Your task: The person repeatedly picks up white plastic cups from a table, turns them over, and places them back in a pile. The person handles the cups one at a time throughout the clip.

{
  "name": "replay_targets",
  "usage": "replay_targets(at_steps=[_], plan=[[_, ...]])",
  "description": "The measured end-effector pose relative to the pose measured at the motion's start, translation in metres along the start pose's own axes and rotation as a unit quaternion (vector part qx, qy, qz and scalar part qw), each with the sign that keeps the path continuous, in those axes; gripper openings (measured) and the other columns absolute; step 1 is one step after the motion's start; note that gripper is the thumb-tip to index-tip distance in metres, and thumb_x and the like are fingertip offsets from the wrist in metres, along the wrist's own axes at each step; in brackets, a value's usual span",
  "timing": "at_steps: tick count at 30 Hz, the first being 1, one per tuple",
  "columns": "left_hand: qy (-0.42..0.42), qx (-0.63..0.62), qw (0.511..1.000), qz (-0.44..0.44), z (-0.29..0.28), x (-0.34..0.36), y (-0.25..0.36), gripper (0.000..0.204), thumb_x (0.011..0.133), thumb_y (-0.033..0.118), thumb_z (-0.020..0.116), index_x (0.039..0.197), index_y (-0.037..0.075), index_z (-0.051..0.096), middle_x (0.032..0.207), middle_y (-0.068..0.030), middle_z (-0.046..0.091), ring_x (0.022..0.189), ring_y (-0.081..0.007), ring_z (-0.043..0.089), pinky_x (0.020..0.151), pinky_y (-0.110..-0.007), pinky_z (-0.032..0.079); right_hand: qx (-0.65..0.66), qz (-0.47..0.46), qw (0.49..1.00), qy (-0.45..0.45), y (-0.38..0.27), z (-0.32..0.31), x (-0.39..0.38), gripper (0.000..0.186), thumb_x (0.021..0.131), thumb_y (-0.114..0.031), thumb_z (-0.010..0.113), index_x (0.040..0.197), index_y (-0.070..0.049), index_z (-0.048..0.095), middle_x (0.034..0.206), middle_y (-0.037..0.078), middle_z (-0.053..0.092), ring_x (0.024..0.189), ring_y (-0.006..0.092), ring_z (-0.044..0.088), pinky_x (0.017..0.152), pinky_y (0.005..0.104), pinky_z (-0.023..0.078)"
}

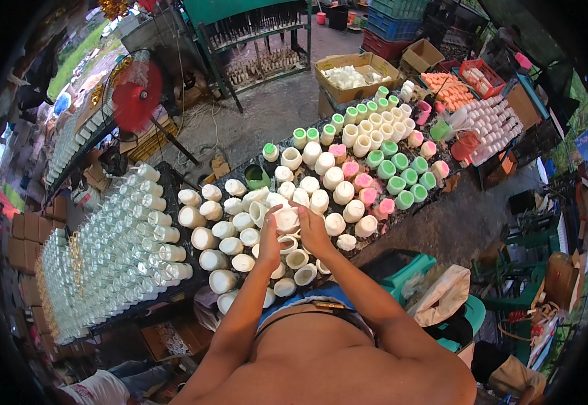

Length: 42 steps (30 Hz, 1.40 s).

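Between my two hands, over the middle of the table, is a white wax piece [286,220]. My left hand [270,237] grips it from the left side and my right hand [313,230] from the right, both closed round it. Hollow white cups [297,258] sit just below my hands, some partly hidden by them. Many solid white wax cylinders [204,238] surround my hands, some standing and some lying. Cylinders with pink tops [368,196] and others with green tops [396,183] stand to the right. Behind my hands is a dark green pot [257,177].
Rows of clear glass cups [122,253] cover a table on the left, near a red fan [137,94]. A cardboard box [342,94] holding white pieces stands at the back. Orange pieces [446,88] and a red jug [465,146] are at the far right.
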State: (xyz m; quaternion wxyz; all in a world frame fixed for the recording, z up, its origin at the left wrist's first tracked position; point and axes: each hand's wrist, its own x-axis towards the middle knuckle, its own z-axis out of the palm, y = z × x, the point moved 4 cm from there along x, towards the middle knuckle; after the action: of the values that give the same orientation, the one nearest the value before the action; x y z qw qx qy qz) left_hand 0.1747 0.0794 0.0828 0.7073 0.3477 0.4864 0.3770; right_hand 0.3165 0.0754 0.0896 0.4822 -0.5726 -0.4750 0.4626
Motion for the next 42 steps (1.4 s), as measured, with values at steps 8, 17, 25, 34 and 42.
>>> replay_targets(at_steps=[8, 17, 25, 34, 42], plan=[[0.086, -0.240, 0.967, -0.013, -0.018, 0.023, -0.013, 0.042, 0.111, 0.035, 0.035, 0.126, 0.004, 0.059, 0.125, -0.0120, 0.067, 0.114, -0.0280, 0.066, 0.099, -0.047, 0.054, 0.008, -0.042, 0.998, 0.053, -0.005, 0.000, -0.012, 0.042, 0.111, -0.030, 0.044, 0.119, 0.001, 0.071, 0.096, 0.008, 0.072, 0.086, 0.0123, 0.061, 0.079, 0.0281, 0.049], [0.025, -0.315, 0.949, -0.010, -0.022, 0.030, -0.026, 0.048, 0.111, 0.040, 0.033, 0.135, 0.005, 0.054, 0.133, -0.0116, 0.063, 0.120, -0.0279, 0.062, 0.103, -0.046, 0.051, 0.179, 0.011, 0.974, 0.137, -0.006, 0.013, -0.015, 0.043, 0.111, -0.030, 0.045, 0.115, 0.004, 0.071, 0.097, 0.007, 0.072, 0.084, 0.0108, 0.062, 0.076, 0.0261, 0.051], [0.026, -0.356, 0.930, -0.092, -0.007, 0.029, -0.038, 0.048, 0.112, 0.040, 0.032, 0.141, 0.004, 0.047, 0.135, -0.0167, 0.060, 0.120, -0.0321, 0.063, 0.102, -0.049, 0.052, 0.412, 0.109, 0.881, 0.203, -0.008, 0.018, -0.001, 0.042, 0.112, -0.029, 0.041, 0.097, 0.002, 0.065, 0.093, 0.014, 0.072, 0.079, 0.0174, 0.066, 0.078, 0.0327, 0.055], [-0.102, -0.365, 0.919, -0.106, -0.012, 0.029, -0.037, 0.054, 0.110, 0.047, 0.036, 0.140, 0.003, 0.049, 0.130, -0.0168, 0.063, 0.113, -0.0336, 0.066, 0.095, -0.049, 0.057, 0.338, 0.130, 0.930, 0.057, -0.007, 0.015, 0.017, 0.039, 0.110, -0.035, 0.045, 0.090, -0.005, 0.060, 0.073, 0.011, 0.068, 0.067, 0.0197, 0.063, 0.067, 0.0324, 0.054], [-0.215, -0.259, 0.926, -0.171, -0.033, 0.061, -0.062, 0.059, 0.106, 0.054, 0.043, 0.135, 0.004, 0.055, 0.123, -0.0141, 0.068, 0.103, -0.0278, 0.071, 0.084, -0.046, 0.061, 0.348, 0.219, 0.911, 0.003, 0.023, 0.025, 0.037, 0.036, 0.108, -0.034, 0.049, 0.091, -0.006, 0.060, 0.075, 0.011, 0.068, 0.064, 0.0219, 0.064, 0.060, 0.0350, 0.054]])
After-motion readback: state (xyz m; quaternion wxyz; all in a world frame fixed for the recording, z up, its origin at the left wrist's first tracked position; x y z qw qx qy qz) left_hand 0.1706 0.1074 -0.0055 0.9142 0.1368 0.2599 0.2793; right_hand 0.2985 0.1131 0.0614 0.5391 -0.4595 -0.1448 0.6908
